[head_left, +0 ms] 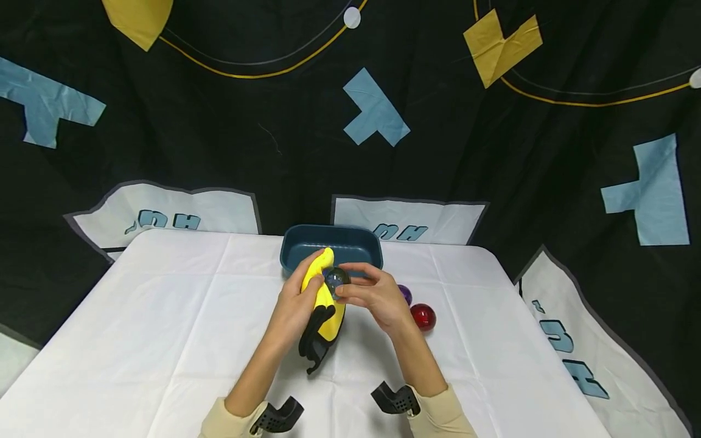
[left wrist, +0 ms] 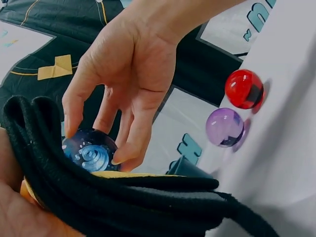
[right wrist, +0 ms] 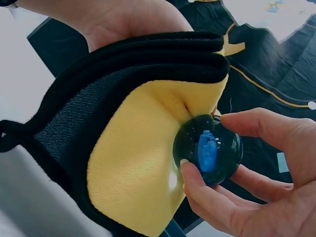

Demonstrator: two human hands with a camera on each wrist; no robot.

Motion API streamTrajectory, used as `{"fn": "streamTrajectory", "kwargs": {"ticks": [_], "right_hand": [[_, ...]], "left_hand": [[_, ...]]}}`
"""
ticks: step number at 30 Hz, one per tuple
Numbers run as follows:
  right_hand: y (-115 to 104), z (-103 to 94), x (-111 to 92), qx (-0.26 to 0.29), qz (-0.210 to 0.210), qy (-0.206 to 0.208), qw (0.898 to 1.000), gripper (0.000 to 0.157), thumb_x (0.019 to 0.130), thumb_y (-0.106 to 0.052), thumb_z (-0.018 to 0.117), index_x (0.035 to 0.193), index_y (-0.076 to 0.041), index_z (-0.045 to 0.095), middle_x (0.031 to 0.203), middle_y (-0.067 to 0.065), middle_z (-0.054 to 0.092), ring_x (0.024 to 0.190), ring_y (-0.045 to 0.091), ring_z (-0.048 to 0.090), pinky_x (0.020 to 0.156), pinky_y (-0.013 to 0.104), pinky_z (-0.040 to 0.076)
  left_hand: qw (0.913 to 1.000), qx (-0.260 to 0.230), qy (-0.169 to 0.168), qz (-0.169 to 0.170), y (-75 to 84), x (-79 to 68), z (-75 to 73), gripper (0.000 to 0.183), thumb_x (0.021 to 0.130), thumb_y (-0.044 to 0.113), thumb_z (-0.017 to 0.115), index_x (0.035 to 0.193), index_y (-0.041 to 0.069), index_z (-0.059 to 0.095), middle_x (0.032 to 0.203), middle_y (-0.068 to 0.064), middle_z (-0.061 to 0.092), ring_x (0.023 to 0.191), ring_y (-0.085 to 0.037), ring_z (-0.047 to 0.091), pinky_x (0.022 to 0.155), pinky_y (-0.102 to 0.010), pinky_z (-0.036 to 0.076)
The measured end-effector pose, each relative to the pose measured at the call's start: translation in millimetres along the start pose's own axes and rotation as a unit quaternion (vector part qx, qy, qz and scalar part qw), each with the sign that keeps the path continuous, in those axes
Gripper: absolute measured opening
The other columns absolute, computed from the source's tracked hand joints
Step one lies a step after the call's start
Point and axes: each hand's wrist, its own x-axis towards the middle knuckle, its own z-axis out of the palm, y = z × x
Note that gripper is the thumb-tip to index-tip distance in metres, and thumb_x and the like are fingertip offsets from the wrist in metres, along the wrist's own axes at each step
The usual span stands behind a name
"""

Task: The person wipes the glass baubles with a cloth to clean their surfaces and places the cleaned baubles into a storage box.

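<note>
My left hand [head_left: 296, 308] grips a folded cloth [head_left: 330, 328], yellow on one face and dark with black edging on the other. Between the fingers of my right hand [head_left: 378, 296] is a clear glass ball [head_left: 336, 278] with a blue swirl-like figure inside. In the right wrist view the ball [right wrist: 208, 149] lies right against the yellow face of the cloth [right wrist: 133, 158], pinched by thumb and fingers. The left wrist view shows the blue pattern of the ball [left wrist: 90, 150] just beyond the cloth's dark folds [left wrist: 123, 197]. Both hands are raised over the white table.
A dark blue rectangular tub [head_left: 331, 234] stands at the table's back, behind the hands. Right of my right hand, a red ball [head_left: 423, 317] and a purple ball [head_left: 405, 295] sit on the white tablecloth [head_left: 219, 316]. A black curtain [head_left: 246, 134] hangs behind.
</note>
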Motion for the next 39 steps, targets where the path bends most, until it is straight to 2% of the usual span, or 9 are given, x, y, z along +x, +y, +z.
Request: {"fn": "streamTrajectory", "kwargs": {"ticks": [8,15,18,21,25,31,35,39], "right_hand": [[4.9,5.3,1.6,-0.006,0.018,0.021,1.000,0.048,0.086,-0.021,0.081,0.129,-0.005,0.067,0.125,0.016,0.066,0.092,0.024,0.075,0.087,0.037,0.060],[8.5,11.5,3.8,-0.028,0.024,0.023,0.999,0.051,0.088,-0.032,0.079,0.126,0.000,0.066,0.110,0.019,0.072,0.083,0.024,0.076,0.083,0.036,0.062],[6.8,12.7,5.6,-0.034,0.018,0.022,0.999,0.053,0.089,-0.035,0.078,0.127,-0.001,0.065,0.112,0.017,0.072,0.086,0.023,0.076,0.085,0.036,0.061],[4.5,13.9,7.6,-0.028,0.008,0.019,0.999,0.051,0.090,-0.034,0.077,0.127,-0.002,0.065,0.119,0.016,0.067,0.094,0.023,0.073,0.088,0.037,0.060],[2.0,16.3,8.9,-0.019,-0.003,0.015,1.000,0.047,0.092,-0.029,0.075,0.127,0.001,0.065,0.123,0.017,0.063,0.100,0.023,0.069,0.088,0.040,0.060],[0.4,17.5,6.5,0.004,-0.006,0.025,1.000,0.047,0.092,-0.024,0.075,0.134,-0.005,0.061,0.126,0.018,0.066,0.102,0.024,0.071,0.088,0.040,0.060],[1.0,13.6,5.8,0.033,0.009,-0.009,0.999,0.045,0.092,-0.015,0.073,0.135,-0.006,0.062,0.131,0.018,0.063,0.104,0.023,0.070,0.092,0.041,0.059],[1.4,7.4,7.9,0.044,0.019,-0.044,0.998,0.052,0.089,-0.001,0.070,0.140,-0.006,0.059,0.127,0.020,0.066,0.101,0.023,0.072,0.097,0.039,0.056]], "left_hand": [[0.9998,-0.003,0.018,-0.011,1.3,-1.6,0.0,0.043,0.106,0.033,0.045,0.146,0.048,0.046,0.156,0.008,0.044,0.126,-0.024,0.056,0.101,-0.045,0.053],[0.9995,-0.014,0.022,-0.016,2.7,-1.7,-5.0,0.043,0.106,0.032,0.045,0.147,0.048,0.046,0.156,0.006,0.044,0.123,-0.025,0.056,0.097,-0.040,0.056],[0.9993,-0.030,0.021,-0.012,4.2,-0.2,-6.6,0.043,0.106,0.033,0.045,0.146,0.048,0.046,0.155,0.006,0.044,0.121,-0.025,0.057,0.096,-0.040,0.056],[0.9988,-0.044,0.019,-0.013,5.7,1.9,-7.5,0.043,0.106,0.033,0.046,0.146,0.049,0.047,0.155,0.007,0.044,0.121,-0.025,0.057,0.097,-0.039,0.056],[0.9974,-0.059,0.025,-0.033,6.3,4.9,-7.6,0.043,0.106,0.034,0.047,0.146,0.049,0.048,0.154,0.006,0.045,0.120,-0.025,0.057,0.096,-0.037,0.056],[0.9943,-0.087,0.018,-0.059,6.0,9.0,-7.3,0.043,0.105,0.035,0.048,0.145,0.049,0.049,0.155,0.005,0.044,0.122,-0.026,0.055,0.097,-0.038,0.055],[0.9947,-0.078,0.011,-0.066,5.0,9.9,-10.6,0.043,0.105,0.034,0.048,0.145,0.050,0.049,0.157,0.005,0.041,0.126,-0.026,0.054,0.103,-0.042,0.053],[0.9946,-0.076,-0.005,-0.071,5.4,12.5,-15.7,0.044,0.105,0.034,0.047,0.145,0.050,0.048,0.159,0.004,0.040,0.129,-0.027,0.052,0.106,-0.046,0.050]]}}
